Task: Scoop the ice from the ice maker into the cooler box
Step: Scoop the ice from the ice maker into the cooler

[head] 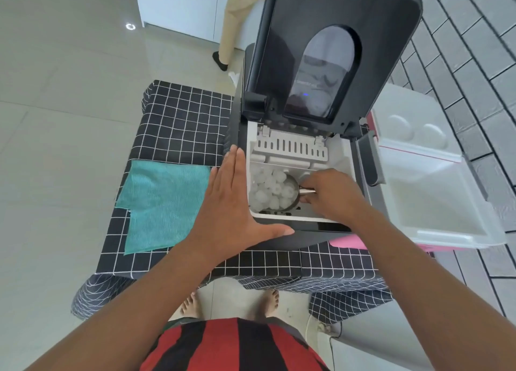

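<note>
My left hand [227,203] lies flat, fingers straight together, thumb spread wide. My right hand [331,193] reaches forward, fingers curled, pinching a thin metal handle [307,191].

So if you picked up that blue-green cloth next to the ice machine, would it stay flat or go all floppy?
Probably floppy: the teal cloth lies flat and thin on the checked tablecloth, following its surface, with one edge a little uneven. It looks light for its size, so it would likely droop from the fingers. Its ribbed weave suggests it would not be slippery.
</note>
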